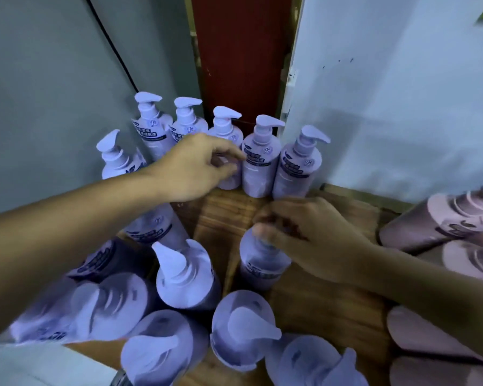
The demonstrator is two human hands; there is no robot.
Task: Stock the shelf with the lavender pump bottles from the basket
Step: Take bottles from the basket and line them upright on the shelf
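Densely, lavender pump bottles (258, 160) fill a wooden shelf (326, 310) between pale walls (388, 93).

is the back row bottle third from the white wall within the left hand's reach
Likely yes: the left hand is right at the third bottle, fingers curled at its body, nothing between.

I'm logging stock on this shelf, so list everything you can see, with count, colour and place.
back-row lavender bottles: five, lavender, upright along the shelf's back.
other lavender bottles: roughly nine, lavender, left and front; blurred, count unsure.
held lavender bottle: one, lavender, mid-shelf under the right hand.
pink bottles: at least three, pink, right edge.
shelf: one, brown wood, under everything.
panel: one, red, behind the back row.
cable: one, black, on the grey left wall.
left hand: at the third back-row bottle; grip unclear.
right hand: gripping the held bottle's pump.
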